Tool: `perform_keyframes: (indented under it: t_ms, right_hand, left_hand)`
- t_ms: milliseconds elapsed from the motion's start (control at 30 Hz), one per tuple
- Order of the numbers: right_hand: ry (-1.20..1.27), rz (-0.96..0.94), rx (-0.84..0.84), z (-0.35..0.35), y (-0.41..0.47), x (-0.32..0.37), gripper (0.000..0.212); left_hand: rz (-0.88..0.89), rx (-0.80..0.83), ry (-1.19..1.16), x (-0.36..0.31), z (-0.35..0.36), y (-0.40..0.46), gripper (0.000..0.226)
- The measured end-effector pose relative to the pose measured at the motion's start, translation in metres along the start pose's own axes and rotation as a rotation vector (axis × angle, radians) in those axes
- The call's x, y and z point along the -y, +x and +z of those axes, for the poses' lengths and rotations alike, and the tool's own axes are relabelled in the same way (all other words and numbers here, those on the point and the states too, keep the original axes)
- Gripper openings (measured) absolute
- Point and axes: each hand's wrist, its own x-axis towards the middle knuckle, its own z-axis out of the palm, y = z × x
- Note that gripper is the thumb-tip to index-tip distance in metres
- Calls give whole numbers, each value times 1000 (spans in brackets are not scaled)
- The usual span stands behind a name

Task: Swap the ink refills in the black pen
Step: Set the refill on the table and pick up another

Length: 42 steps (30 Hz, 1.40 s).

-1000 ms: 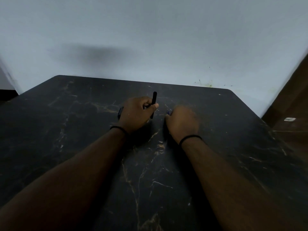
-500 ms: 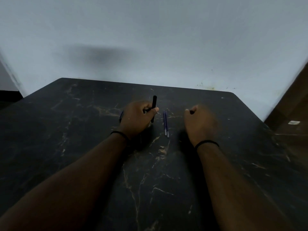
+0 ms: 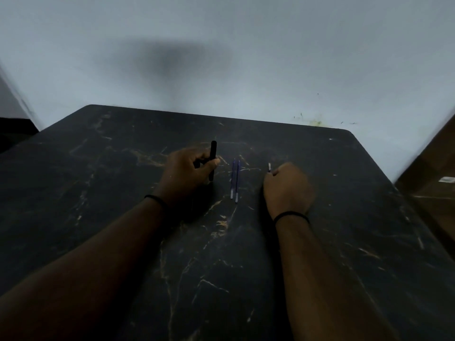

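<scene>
Left hand [image 3: 187, 174] curled round the black pen [image 3: 212, 160], thumb pressed to the barrel, far end poking up past the knuckles toward the wall. Right hand [image 3: 286, 187] fisted well off to the right, pinching something slim with a pale tip [image 3: 269, 167] that just peeks out past the fingers; too small and dim to name, quite possibly a refill or a pen part. Between the two hands, flat on the dark marbled table [image 3: 246, 279], two thin blue refills [image 3: 235, 179] side by side and touching, pointing away from the body.

Looks like the middle of the swap: barrel in one hand, loose pieces out. To do this well: keep the barrel steady and tilted, opening toward the other hand. Put down whatever the right holds clear of the pair, so old and new never get mixed. Pick one refill near its middle, line the tip up with the opening, slide straight in without bending. Poor light here, so go by feel and check the seating.
</scene>
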Motion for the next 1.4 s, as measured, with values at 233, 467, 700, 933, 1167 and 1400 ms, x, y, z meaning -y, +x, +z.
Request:
perform_keyframes:
  t_ms: [233, 467, 700, 933, 1167, 1400]
  right_hand:
    - [29, -20, 30, -5, -1, 2, 24]
    - [99, -173, -8, -9, -17, 24, 26]
    - [-91, -209, 91, 0, -37, 44, 32]
    - [-197, -213, 66, 2, -39, 36, 27]
    - [-291, -227, 50, 7, -43, 42, 32]
    - [-341, -317, 49, 7, -39, 47, 31]
  left_hand:
    - [-30, 29, -29, -1, 1, -2, 17]
    - [13, -9, 33, -3, 0, -1, 20]
    - [-37, -36, -61, -4, 2, -1, 16]
    - [-33, -32, -80, -4, 1, -2, 20]
    - [-73, -3, -131, -2, 3, -2, 23]
    - [-76, -24, -128, -1, 3, -3, 25]
